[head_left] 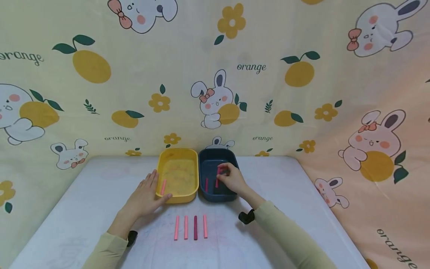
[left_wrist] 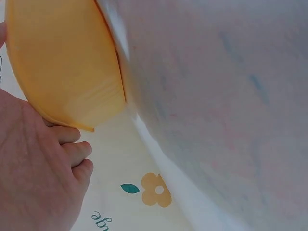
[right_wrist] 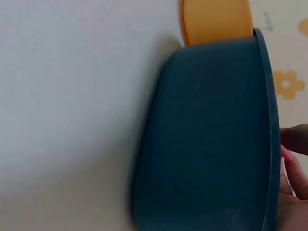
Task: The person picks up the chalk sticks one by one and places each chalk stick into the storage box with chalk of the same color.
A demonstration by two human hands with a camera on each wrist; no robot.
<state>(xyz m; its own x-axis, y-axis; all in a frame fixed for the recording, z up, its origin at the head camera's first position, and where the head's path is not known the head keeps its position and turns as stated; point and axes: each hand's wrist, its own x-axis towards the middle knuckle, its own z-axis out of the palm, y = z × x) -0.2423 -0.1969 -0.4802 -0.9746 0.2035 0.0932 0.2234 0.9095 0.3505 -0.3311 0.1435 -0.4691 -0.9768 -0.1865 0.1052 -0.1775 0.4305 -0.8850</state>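
Note:
My right hand [head_left: 233, 179] pinches a dark pink stick [head_left: 217, 182] upright over the dark blue tub [head_left: 220, 198]. Another dark pink stick [head_left: 206, 185] leans inside that tub. The left hand [head_left: 144, 196] rests at the near left corner of the yellow tub [head_left: 181, 200], its fingers along the side and its thumb on the front rim. Inside the yellow tub is a light pink stick [head_left: 163, 187]. In the left wrist view the fingers [left_wrist: 77, 151] touch the yellow rim. The right wrist view mostly shows the blue tub's wall [right_wrist: 207, 134], which partly hides the hand.
Several sticks lie in a row on the white table [head_left: 262, 246] before the tubs, one dark pink [head_left: 195, 228], the others light pink [head_left: 176, 228]. The two tubs stand side by side against a printed cloth backdrop [head_left: 188, 56] at the table's far edge.

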